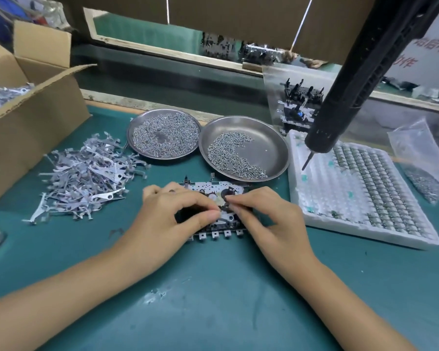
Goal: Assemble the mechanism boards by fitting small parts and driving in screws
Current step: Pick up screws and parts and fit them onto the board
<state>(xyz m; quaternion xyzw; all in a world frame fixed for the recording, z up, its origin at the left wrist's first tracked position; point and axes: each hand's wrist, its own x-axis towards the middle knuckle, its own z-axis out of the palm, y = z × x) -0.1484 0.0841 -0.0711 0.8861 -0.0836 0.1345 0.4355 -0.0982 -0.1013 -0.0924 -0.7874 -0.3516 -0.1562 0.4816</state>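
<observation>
I have the mechanism board (214,188) flat on the green tabletop (213,300) at mid-frame, my left hand (178,211) curled over its left half to pin it while my right hand (269,214) pinches a small part I cannot make out, fingertips nearly meeting over the board's centre. The two steel screw dishes (276,145) sit just behind the board and the hanging electric screwdriver (345,97) at upper right, placed, I judge, for a short reach.
</observation>
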